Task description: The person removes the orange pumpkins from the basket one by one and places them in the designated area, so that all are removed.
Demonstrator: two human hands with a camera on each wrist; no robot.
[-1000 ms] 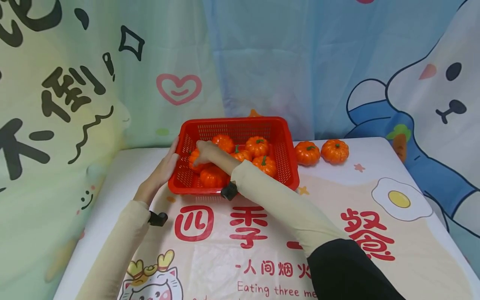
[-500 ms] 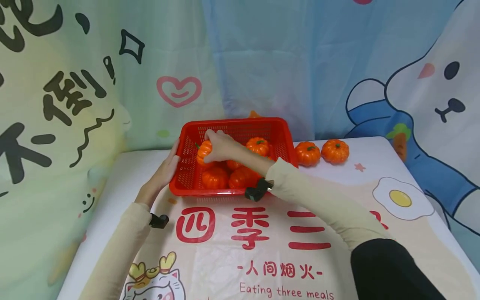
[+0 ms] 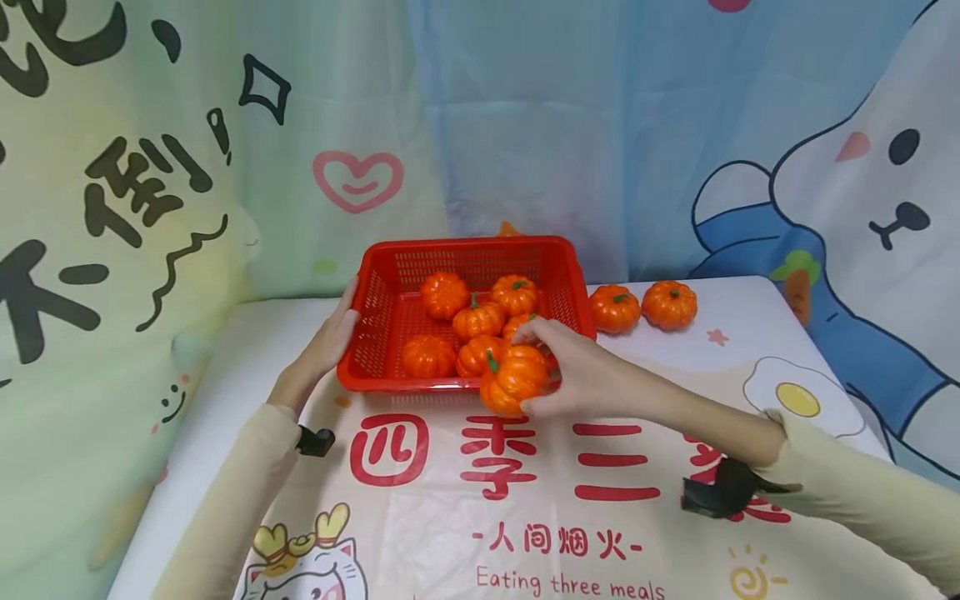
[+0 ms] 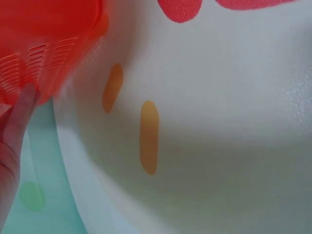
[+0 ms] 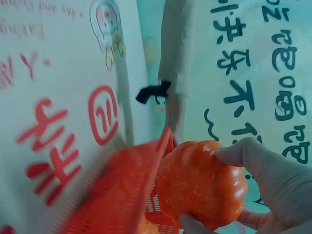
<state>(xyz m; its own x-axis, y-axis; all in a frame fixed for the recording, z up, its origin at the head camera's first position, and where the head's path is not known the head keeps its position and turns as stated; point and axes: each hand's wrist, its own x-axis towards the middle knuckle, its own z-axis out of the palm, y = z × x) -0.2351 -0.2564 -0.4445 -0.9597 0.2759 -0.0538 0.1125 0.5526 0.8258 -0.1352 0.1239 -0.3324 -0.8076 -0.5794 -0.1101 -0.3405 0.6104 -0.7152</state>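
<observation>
A red mesh basket [image 3: 480,252] stands at the back of the table with several small orange pumpkins [image 3: 444,294] inside. My left hand [image 3: 330,342] rests against the basket's left side; in the left wrist view, straight fingers [image 4: 22,109] lie along the mesh wall. With thumb and fingers, my right hand [image 3: 573,371] grips another orange pumpkin [image 3: 516,379], its green stem tilted to the left. That pumpkin overlaps the front rim at the right in the head view. The right wrist view shows the held pumpkin [image 5: 200,185] close up beside the basket edge.
Two more pumpkins, one [image 3: 615,308] near the basket's right wall and one [image 3: 670,304] farther right, sit on the table. A printed cloth [image 3: 450,517] covers the tabletop. Behind it hangs a patterned curtain [image 3: 525,125].
My right hand has picked a pumpkin from the basket's left part and carried it right and toward me, to the front rim. My left hand has stayed at the basket's side.
</observation>
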